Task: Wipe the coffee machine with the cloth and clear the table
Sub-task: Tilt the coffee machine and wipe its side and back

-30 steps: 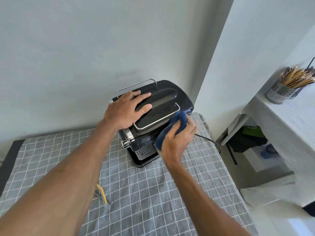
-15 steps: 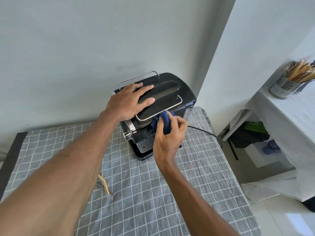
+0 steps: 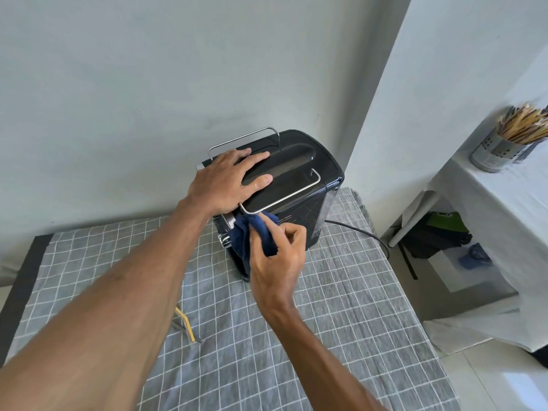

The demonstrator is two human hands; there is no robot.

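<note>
One black coffee machine [image 3: 296,185] stands at the far edge of the checked worktop [image 3: 341,307]. Left hand [image 3: 228,180] lies flat, fingers straight, on its top. Right hand [image 3: 275,256] grips the bunched blue cloth [image 3: 252,235] against its front.

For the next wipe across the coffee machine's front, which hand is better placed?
The right hand. It already grips the blue cloth against the coffee machine at its front, under the rail. The left hand lies flat on the top, steadying the machine, and holds no cloth.
</note>
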